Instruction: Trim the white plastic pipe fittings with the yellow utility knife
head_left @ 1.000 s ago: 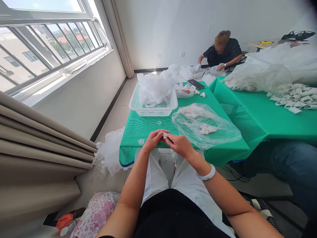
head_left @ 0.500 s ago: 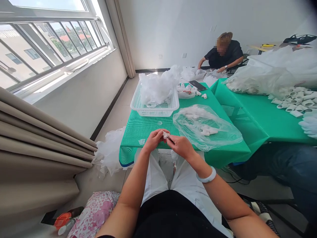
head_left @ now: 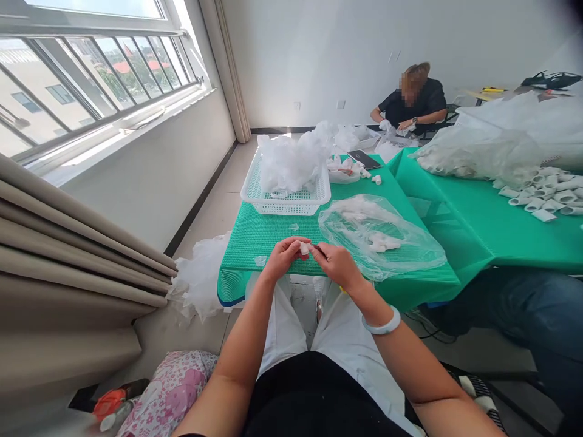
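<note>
Over the near edge of the green-covered table, my left hand pinches a small white piece that looks like a plastic pipe fitting. My right hand is closed round a slim dark tool whose tip points at the piece. A bit of yellow shows beneath that hand; the tool's kind cannot be made out. To the right of my hands lies a clear plastic bag with several white fittings in and on it.
A white plastic basket full of thin translucent plastic stands at the back left. Behind the bag lie more white pieces and a dark flat device. White tubes are heaped on the right table. Another person sits working at the back.
My right hand has drawn slightly right, so the tool sits a little farther from the white piece. Yellow now shows under that hand. The person behind has lifted white material.
</note>
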A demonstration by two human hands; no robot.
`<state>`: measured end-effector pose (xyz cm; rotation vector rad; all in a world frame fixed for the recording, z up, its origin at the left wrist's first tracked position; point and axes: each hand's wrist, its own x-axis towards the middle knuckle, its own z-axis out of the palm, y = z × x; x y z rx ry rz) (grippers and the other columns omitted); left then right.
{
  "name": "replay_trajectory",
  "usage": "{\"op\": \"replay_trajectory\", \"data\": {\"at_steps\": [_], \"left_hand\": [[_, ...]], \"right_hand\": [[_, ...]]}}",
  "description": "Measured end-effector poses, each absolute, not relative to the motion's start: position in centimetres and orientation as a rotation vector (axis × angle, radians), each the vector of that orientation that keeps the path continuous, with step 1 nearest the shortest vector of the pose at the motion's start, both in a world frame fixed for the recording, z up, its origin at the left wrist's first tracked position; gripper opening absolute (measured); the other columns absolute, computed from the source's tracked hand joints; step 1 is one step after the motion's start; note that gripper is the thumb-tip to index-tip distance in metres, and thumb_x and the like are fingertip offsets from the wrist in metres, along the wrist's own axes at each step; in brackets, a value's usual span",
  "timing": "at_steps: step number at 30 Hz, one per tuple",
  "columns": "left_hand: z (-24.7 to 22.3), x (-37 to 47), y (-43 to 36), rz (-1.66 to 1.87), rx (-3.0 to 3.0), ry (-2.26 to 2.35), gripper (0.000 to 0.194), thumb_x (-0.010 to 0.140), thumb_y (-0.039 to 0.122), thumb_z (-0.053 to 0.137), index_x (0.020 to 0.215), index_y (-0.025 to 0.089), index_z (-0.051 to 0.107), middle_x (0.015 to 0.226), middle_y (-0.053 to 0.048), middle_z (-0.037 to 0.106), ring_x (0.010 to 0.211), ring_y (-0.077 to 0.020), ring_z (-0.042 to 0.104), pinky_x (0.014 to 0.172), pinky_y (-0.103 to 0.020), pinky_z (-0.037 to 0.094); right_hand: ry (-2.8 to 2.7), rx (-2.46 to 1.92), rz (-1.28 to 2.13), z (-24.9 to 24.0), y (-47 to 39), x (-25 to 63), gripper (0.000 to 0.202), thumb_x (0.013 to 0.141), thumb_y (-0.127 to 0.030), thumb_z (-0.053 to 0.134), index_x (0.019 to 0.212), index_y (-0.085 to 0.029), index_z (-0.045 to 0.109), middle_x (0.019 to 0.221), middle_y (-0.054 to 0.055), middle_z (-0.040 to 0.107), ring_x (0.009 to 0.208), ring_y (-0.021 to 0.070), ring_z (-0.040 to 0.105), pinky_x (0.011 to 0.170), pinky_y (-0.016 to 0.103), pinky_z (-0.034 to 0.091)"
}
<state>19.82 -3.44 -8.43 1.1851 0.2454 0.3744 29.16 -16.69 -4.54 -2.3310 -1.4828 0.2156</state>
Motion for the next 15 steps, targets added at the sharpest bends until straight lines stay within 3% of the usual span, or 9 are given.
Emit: {"op": "replay_trajectory", "data": {"at_steps": [6, 11, 15], "left_hand": [[-8.5, 19.8, -3.3, 0.427, 1.334, 0.232, 0.039, 0.066, 0.037, 0.074, 0.099, 0.018, 0.07, 0.108, -0.008, 0.057, 0.079, -0.0131, 0.054, 0.069, -0.027, 0.046], [-8.2, 19.9, -3.7, 0.474, 1.437, 0.286, 0.039, 0.065, 0.039, 0.073, 0.098, 0.018, 0.07, 0.102, -0.007, 0.057, 0.072, -0.0107, 0.051, 0.063, -0.025, 0.045], [-8.0, 19.9, -4.0, 0.488, 1.507, 0.339, 0.035, 0.069, 0.041, 0.07, 0.093, 0.016, 0.07, 0.097, -0.006, 0.056, 0.063, -0.0079, 0.048, 0.057, -0.024, 0.044]], "right_hand": [[-1.319, -2.713, 0.338, -3.0, -14.0, 32.8, 0.029, 0.094, -0.029, 0.031, 0.099, -0.014, 0.056, 0.089, 0.014, 0.066, 0.082, 0.0244, 0.063, 0.06, 0.029, 0.037], [-1.331, -2.646, 0.205, -4.5, -12.2, 33.8, 0.031, 0.088, -0.023, 0.042, 0.115, -0.01, 0.052, 0.108, 0.017, 0.06, 0.099, 0.0276, 0.058, 0.076, 0.035, 0.044], [-1.31, -2.441, -0.073, -6.5, -12.8, 33.8, 0.042, 0.086, -0.026, 0.046, 0.125, -0.01, 0.047, 0.117, 0.02, 0.055, 0.111, 0.0319, 0.049, 0.088, 0.044, 0.042]]}}
